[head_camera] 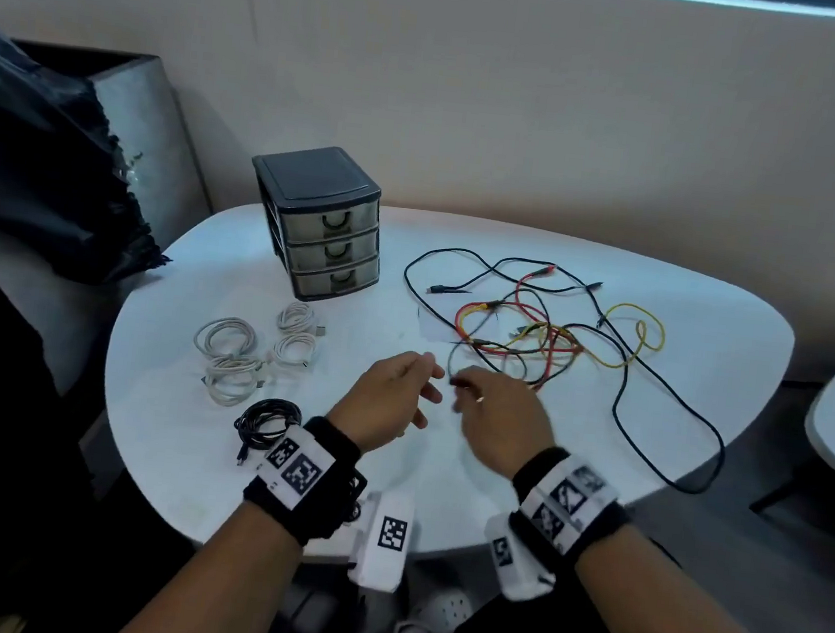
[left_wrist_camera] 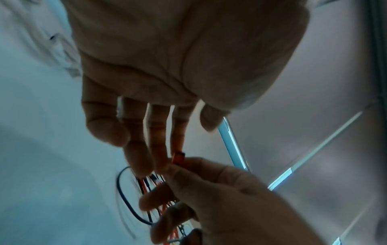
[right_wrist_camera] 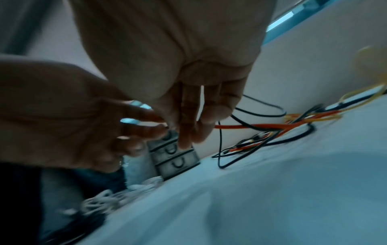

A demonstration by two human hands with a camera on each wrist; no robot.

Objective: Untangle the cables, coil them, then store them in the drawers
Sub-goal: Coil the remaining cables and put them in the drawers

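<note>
- Your right hand (head_camera: 500, 411) is above the white table (head_camera: 491, 478), in front of the drawer unit (head_camera: 319, 223) and to its right. Thumb and fingertips pinch the red plug end (left_wrist_camera: 179, 156) of a red cable (right_wrist_camera: 251, 126).
- Your left hand (head_camera: 386, 400) is just beside the right one, on the side nearer the drawer unit. Its fingers are extended and loosely spread; the left wrist view shows the fingertips (left_wrist_camera: 159, 159) at the red plug, but whether they actually touch it cannot be told because of blur.
- The tangled cables (head_camera: 548, 330), black, red and yellow, lie spread on the table to the right of the drawer unit, one black strand running out to the table's near right edge.
- The drawer unit stands upright at the back left of the table, all three drawers closed.
- Four coiled white cables (head_camera: 252, 350) lie in front of the drawer unit, grouped close together.
- One coiled black cable (head_camera: 265, 424) lies further forward of the drawer unit, just beyond the white coils and beside your left wrist.
</note>
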